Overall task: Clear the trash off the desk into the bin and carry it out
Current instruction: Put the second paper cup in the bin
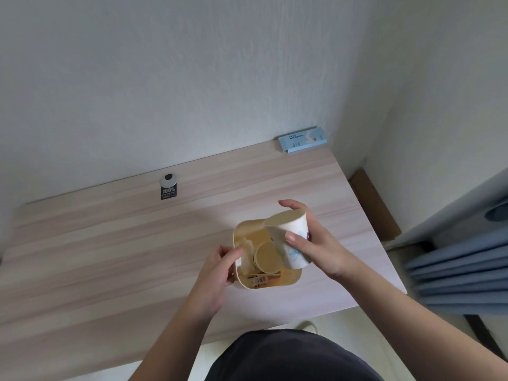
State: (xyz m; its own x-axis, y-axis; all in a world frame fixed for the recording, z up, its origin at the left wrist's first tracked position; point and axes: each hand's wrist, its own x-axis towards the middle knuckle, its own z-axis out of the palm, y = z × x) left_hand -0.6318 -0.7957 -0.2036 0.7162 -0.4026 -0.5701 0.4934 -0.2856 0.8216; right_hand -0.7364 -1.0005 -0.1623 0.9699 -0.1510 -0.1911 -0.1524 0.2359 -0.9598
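A small cream bin (277, 284) stands on the pale wooden desk (137, 243) near its front right. Inside lie a paper cup (268, 258), crumpled white paper (247, 257) and a small wrapper (259, 279). My left hand (220, 268) grips the bin's left rim. My right hand (310, 243) holds a white paper cup with a blue print (288, 237), tilted mouth-left over the bin's right side.
A black and white tag (168, 187) lies at the desk's back, left of centre. A light blue box (301, 139) lies in the back right corner against the wall. Blue curtains (453, 270) hang to the right of the desk.
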